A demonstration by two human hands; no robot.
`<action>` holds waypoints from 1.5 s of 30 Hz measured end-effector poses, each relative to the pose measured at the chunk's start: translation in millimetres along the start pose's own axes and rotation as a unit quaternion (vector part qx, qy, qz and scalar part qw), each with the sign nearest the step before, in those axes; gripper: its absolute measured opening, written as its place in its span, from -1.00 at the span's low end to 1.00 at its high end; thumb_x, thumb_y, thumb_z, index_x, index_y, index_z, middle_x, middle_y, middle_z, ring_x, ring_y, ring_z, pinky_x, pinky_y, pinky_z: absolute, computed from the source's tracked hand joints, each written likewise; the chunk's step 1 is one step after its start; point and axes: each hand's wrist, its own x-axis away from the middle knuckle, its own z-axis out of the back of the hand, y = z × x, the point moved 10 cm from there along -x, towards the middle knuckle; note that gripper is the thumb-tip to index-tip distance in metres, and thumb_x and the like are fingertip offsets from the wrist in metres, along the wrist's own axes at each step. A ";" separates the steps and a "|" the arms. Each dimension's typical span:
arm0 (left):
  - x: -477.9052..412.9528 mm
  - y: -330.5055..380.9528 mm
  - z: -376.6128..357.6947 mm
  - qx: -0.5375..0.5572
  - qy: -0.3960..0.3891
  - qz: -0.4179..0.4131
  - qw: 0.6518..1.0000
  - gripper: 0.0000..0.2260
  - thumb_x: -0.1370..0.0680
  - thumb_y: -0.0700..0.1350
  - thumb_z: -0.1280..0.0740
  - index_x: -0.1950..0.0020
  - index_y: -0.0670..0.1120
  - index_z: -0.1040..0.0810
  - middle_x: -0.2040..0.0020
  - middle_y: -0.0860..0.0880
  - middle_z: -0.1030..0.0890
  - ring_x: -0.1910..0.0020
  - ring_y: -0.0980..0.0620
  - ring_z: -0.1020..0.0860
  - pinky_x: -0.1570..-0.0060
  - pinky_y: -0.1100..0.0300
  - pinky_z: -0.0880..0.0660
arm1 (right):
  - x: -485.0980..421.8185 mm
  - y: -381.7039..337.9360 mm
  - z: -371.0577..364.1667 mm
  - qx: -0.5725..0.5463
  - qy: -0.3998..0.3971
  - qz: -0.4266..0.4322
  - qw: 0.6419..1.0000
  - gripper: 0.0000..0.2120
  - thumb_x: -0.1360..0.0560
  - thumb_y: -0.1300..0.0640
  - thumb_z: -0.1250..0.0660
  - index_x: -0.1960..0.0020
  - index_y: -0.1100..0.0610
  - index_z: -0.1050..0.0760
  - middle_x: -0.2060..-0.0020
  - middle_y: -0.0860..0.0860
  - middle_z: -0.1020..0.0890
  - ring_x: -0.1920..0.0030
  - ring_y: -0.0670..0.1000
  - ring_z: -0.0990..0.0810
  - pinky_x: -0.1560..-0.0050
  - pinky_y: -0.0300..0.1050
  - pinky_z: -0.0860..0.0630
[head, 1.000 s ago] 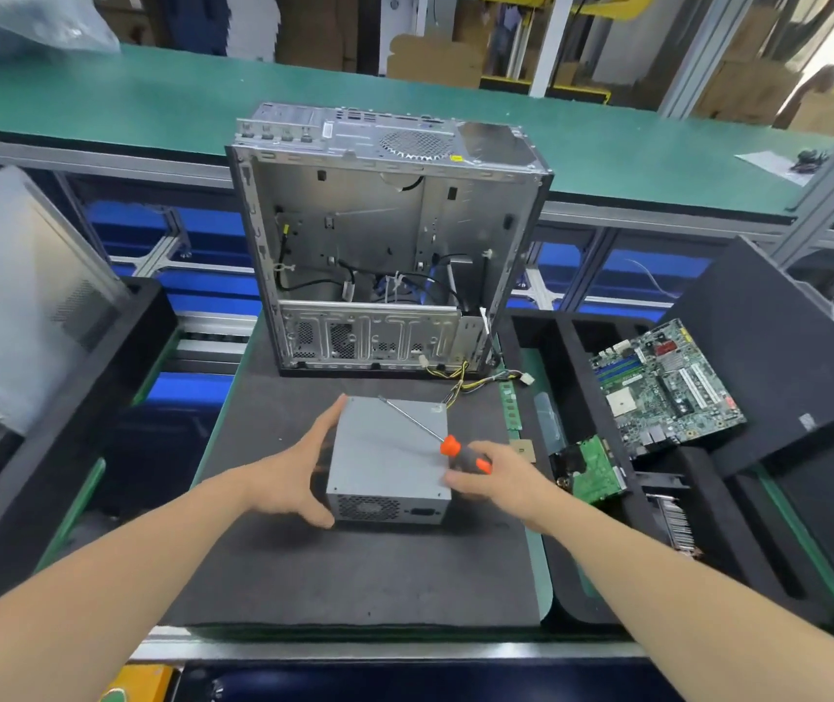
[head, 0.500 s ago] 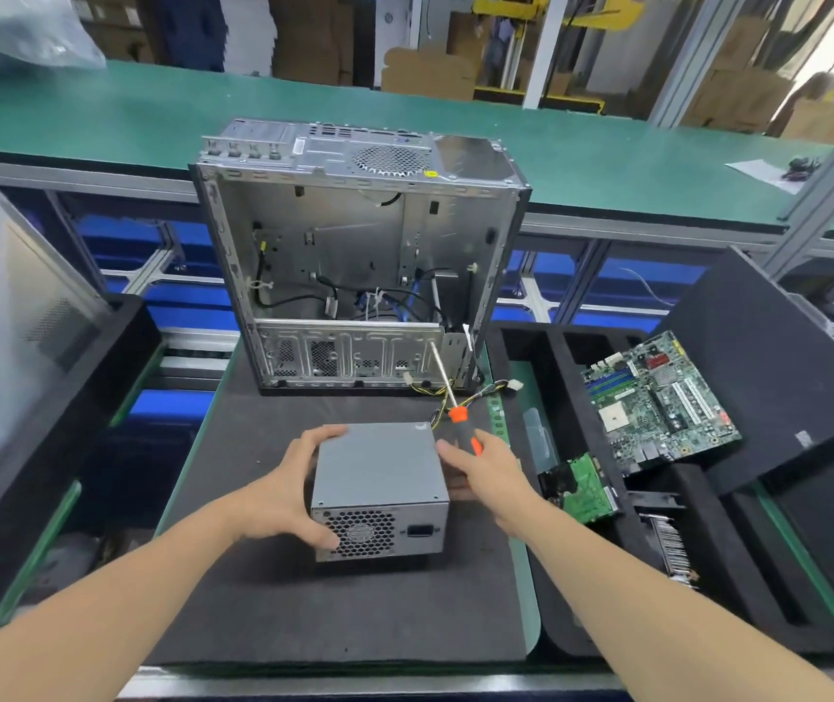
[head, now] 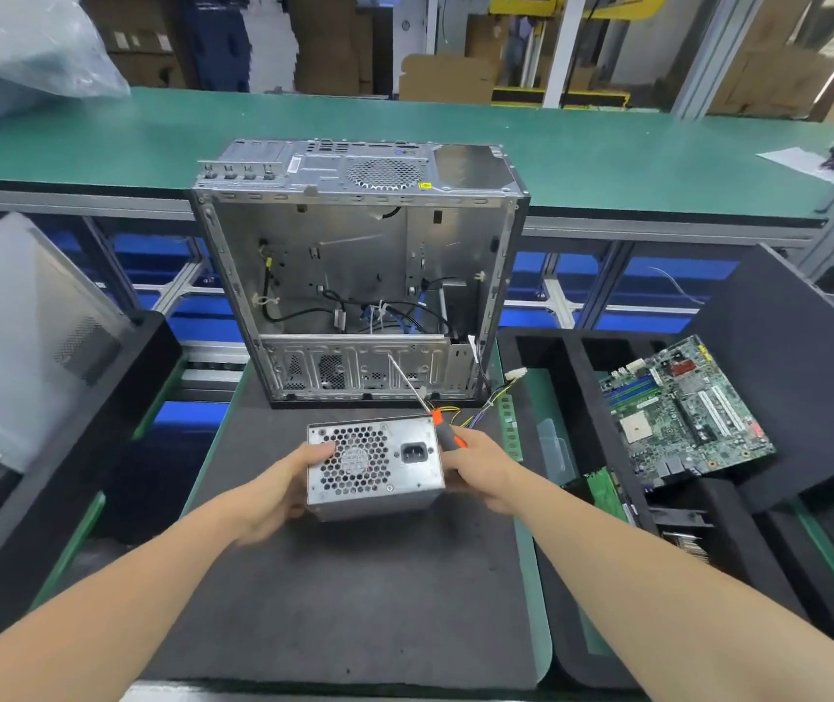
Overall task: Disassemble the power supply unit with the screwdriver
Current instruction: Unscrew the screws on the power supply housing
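Whereas it was lying flat on the black foam mat [head: 354,600] a second ago, the grey metal power supply box [head: 374,466] is now being tipped up between both hands, so that its honeycomb fan grille and black mains socket are facing the camera. It is sitting just in front of the open silver computer case [head: 354,276], with its bundle of coloured wires [head: 480,415] trailing off behind its right corner. Whether its lower edge is touching the mat I cannot tell.

The left hand [head: 278,494], which was lying open beside the box, is now gripping the left edge, thumb over the grille face. The right hand [head: 480,468] is bracing the right side while its fingers are curling round the orange-and-black-handled screwdriver [head: 446,437]. The shaft is pointing up and away towards the case, not at any screw.

By my judgement, the person is turning the box to look for the screws on this face. No cover is coming off yet, so the disassembly proper is only beginning.
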 end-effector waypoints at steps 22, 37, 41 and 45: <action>33.2 85.8 36.7 0.000 0.144 -0.221 0.965 -0.56 -0.42 -0.27 -0.35 -0.31 -0.14 -0.59 -0.20 -0.09 -0.74 -0.30 -0.03 -0.64 -0.24 0.08 -0.44 | 109.2 -257.9 -45.0 0.364 0.141 0.338 0.856 -0.78 -0.29 -0.11 -0.59 0.20 -0.07 -0.60 0.27 -0.15 -0.65 0.14 -0.11 -0.59 0.16 -0.13 -0.51; 25.4 75.8 42.1 -0.045 0.105 -0.243 0.963 -0.65 -0.55 -0.42 -0.37 -0.22 -0.06 -0.64 -0.18 0.00 -0.73 -0.12 0.13 -0.67 -0.12 0.35 -0.53 | 111.2 -279.5 -88.0 0.462 0.121 0.296 0.827 -0.88 -0.29 0.05 -0.53 0.28 -0.03 -0.59 0.50 -0.20 -0.57 0.45 -0.15 -0.53 0.43 -0.23 -0.42; 24.9 73.9 41.6 -0.042 0.111 -0.238 0.964 -0.66 -0.54 -0.42 -0.38 -0.18 -0.05 -0.67 -0.06 0.09 -0.74 -0.03 0.19 -0.66 -0.08 0.37 -0.52 | 113.3 -279.1 -91.0 0.466 0.127 0.298 0.824 -0.88 -0.30 0.06 -0.53 0.26 -0.01 -0.59 0.44 -0.12 -0.58 0.41 -0.12 -0.54 0.42 -0.21 -0.42; 25.1 72.8 41.8 -0.035 0.115 -0.238 0.964 -0.66 -0.54 -0.44 -0.36 -0.19 -0.08 -0.66 0.01 0.15 -0.74 0.03 0.24 -0.65 -0.03 0.43 -0.51 | 113.3 -277.7 -92.0 0.469 0.129 0.296 0.822 -0.88 -0.32 0.06 -0.54 0.24 0.00 -0.59 0.40 -0.13 -0.58 0.37 -0.12 -0.53 0.40 -0.22 -0.39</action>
